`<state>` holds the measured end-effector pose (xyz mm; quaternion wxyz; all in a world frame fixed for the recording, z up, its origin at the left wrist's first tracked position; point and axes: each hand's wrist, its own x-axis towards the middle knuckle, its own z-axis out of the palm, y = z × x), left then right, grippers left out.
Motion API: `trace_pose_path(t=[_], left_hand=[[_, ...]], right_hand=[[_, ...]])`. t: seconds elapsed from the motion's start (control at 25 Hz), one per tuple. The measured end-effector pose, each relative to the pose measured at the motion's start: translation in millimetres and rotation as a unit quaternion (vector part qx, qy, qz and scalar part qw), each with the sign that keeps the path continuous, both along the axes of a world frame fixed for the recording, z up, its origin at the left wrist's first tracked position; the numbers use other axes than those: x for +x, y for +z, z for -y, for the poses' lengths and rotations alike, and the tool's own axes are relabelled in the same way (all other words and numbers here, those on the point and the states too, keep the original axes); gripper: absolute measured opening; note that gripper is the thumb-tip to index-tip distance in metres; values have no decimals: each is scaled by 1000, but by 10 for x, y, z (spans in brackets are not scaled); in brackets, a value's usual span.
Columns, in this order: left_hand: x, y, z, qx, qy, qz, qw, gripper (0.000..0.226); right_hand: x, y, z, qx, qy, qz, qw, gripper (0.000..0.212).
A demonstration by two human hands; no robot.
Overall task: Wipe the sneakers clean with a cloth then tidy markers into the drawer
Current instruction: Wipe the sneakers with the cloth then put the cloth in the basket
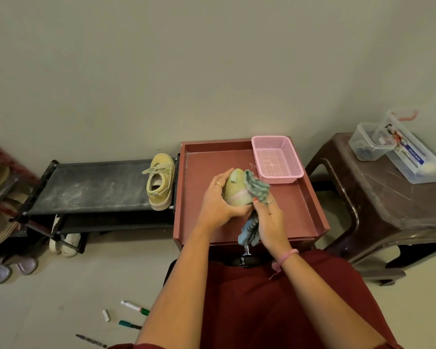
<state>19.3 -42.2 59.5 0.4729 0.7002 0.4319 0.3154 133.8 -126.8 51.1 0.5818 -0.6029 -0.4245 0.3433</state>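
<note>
Hands grip: left hand (218,200) sneaker (237,188), right hand (269,217) cloth (256,187); pink basket (277,159) just beside.

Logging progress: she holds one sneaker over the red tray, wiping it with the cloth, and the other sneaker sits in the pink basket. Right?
Not quite. The other sneaker sits on the black shoe rack, not in the pink basket; the head view shows this. The rest holds.
</note>
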Motion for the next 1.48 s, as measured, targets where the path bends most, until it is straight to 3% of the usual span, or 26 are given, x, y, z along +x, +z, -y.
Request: trace_pose_path(t=[0.08, 0.16, 0.28, 0.4, 0.44, 0.48, 0.52, 0.6, 0.64, 0.72, 0.8, 0.84, 0.92, 1.0, 1.08, 1.16, 1.24, 1.32, 1.36, 1.4, 1.44, 1.48], left_hand=[[-49, -4, -57, -3, 7, -2, 1000, 92], [-65, -2, -67, 0, 7, -1, 1000, 91], [-35, -9, -41, -1, 13, 12, 1000, 95], [-14, -27, -6, 3, 17, 16, 1000, 94], [-25, -35, -11, 1, 23, 14, 1000, 93], [-39, -31, -24, 3, 30, 5, 1000, 91], [-57, -13, -40, 0, 33, 3, 999, 85], [-82, -6, -103, -8, 43, -2, 999, 61], [-96, -15, -120, -12, 45, -10, 999, 50], [-118, 2, -75, 4, 51, -20, 999, 50], [-134, 1, -16, 11, 46, -8, 999, 67], [-133, 9, 7, 2, 37, 1, 999, 75], [-131, 20, 51, -10, 27, 25, 999, 85], [-152, 9, 67, -12, 29, 30, 999, 88], [-224, 6, 61, -16, 34, 24, 999, 88], [-307, 0, 40, -20, 29, 18, 999, 91], [-333, -13, 44, -22, 25, 19, 999, 93], [-315, -19, 71, -28, 29, 41, 998, 89], [-307, -20, 78, -29, 29, 48, 998, 88], [-304, -32, 73, -29, 27, 49, 998, 89], [-315, -43, 65, -31, 24, 48, 998, 89], [-345, -54, 52, -33, 25, 46, 998, 90]], right_hand=[[-23, -49, 113, 64, 71, 227, 969, 43], [27, -64, 138, 93, 104, 295, 945, 48], [65, -73, 45, 117, 72, 242, 961, 43], [68, 85, -185, -2, -24, -9, 1000, 26], [51, 158, -242, -34, -27, -24, 999, 24], [24, 221, -258, -46, -11, 46, 998, 26], [-3, 222, -251, -40, 21, 178, 983, 32], [-103, 183, -179, 31, 82, 451, 888, 42], [-115, 129, -150, 69, 95, 525, 843, 46], [-68, 82, -131, 110, 113, 564, 811, 48], [4, 82, -180, 119, 103, 538, 828, 46], [26, 100, -214, 99, 83, 498, 857, 43], [37, 156, -297, 22, 43, 330, 943, 31], [9, 235, -358, -10, 21, 181, 983, 22], [-3, 235, -288, -6, 75, 236, 969, 28], [-1, 180, -174, 49, 156, 375, 913, 43], [66, 103, -140, 87, 193, 407, 889, 49], [68, 33, -190, 40, 148, 269, 951, 37], [44, 41, -252, -10, 106, 125, 986, 29], [25, 49, -343, -65, 53, -3, 996, 35], [-9, 76, -381, -101, 25, -50, 993, 48], [-57, 85, -361, -112, 29, -35, 993, 52]])
